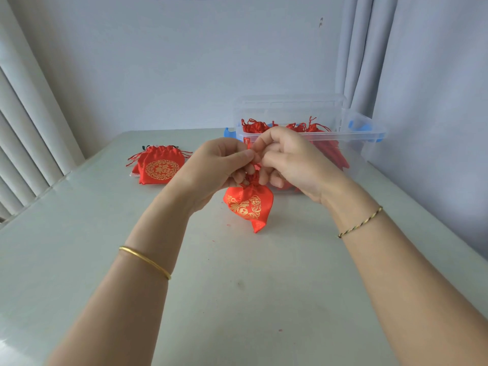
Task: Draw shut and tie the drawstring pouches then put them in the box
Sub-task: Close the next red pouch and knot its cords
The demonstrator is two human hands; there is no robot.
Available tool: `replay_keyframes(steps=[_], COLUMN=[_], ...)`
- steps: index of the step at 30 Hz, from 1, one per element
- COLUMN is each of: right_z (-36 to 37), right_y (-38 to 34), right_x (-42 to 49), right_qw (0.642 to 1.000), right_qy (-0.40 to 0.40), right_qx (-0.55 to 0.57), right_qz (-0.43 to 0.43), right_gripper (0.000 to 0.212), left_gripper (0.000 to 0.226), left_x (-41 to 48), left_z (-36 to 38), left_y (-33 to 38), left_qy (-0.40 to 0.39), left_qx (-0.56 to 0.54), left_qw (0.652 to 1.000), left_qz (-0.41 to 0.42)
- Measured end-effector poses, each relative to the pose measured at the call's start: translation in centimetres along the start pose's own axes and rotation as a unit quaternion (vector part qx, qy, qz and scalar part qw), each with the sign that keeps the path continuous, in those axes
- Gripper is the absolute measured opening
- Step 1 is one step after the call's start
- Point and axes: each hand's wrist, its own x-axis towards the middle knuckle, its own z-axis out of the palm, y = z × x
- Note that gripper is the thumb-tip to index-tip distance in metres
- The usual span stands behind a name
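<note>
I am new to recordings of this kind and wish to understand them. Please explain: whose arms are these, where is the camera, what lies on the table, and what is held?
There is no machine here: these are a person's two bare arms. The single picture comes from a camera worn on the person's head, looking forward and down, so the arms enter from below. The left hand and the right hand pinch the red drawstring at the neck of a red pouch with a gold pattern, which hangs from the fingers over the pale table. To the left lies a small stack of similar pouches. Behind the hands stands a clear plastic box with tied pouches inside.
</note>
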Motion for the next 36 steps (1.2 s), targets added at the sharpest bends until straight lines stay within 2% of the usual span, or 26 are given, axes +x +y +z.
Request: replay_keyframes(steps=[6, 11, 17, 20, 25, 28, 31, 34, 36], right_z=[-0.1, 0.1, 1.0, 1.3, 1.8, 1.5, 0.8, 0.5, 0.5], right_y=[0.1, 0.3, 0.6, 0.7, 0.7, 0.8, 1.0, 1.2, 1.1], right_x=[-0.1, 0.1, -0.1, 0.0, 0.1, 0.2, 0.2, 0.4, 0.5], right_qw=[0.999, 0.994, 0.973, 0.948, 0.932, 0.968, 0.995, 0.978, 0.966], right_qy=[0.023, 0.031, 0.058, 0.083, 0.095, 0.096, 0.099, 0.068, 0.054], right_qx=[-0.019, -0.063, -0.161, -0.23, -0.274, -0.181, -0.009, 0.182, 0.232], right_qz=[-0.038, -0.079, -0.157, -0.203, -0.218, -0.146, -0.026, 0.074, 0.099], right_gripper=[0.022, 0.02, 0.016, 0.012, 0.004, 0.008, 0.015, 0.022, 0.027], left_gripper=[0.011, 0.007, 0.008, 0.008, 0.005, 0.006, 0.011, 0.014, 0.013], left_x=[0.0, 0.2, 0.2, 0.2, 0.3, 0.3, 0.2, -0.4, -0.8], left_z=[-0.1, -0.2, -0.2, -0.2, -0.4, -0.6, -1.4, -1.1, -0.2], left_y=[0.1, 0.0, 0.0, 0.1, 0.1, 0.3, 0.6, 1.4, 1.7], left_qy=[0.029, 0.092, 0.131, 0.144, 0.162, 0.194, 0.245, 0.208, 0.162], left_qx=[-0.01, -0.011, -0.017, -0.004, 0.002, 0.006, 0.07, 0.168, 0.257], left_qw=[1.0, 0.996, 0.991, 0.99, 0.987, 0.981, 0.967, 0.959, 0.944], left_qz=[-0.003, -0.014, -0.012, -0.008, -0.003, 0.008, 0.027, 0.098, 0.128])
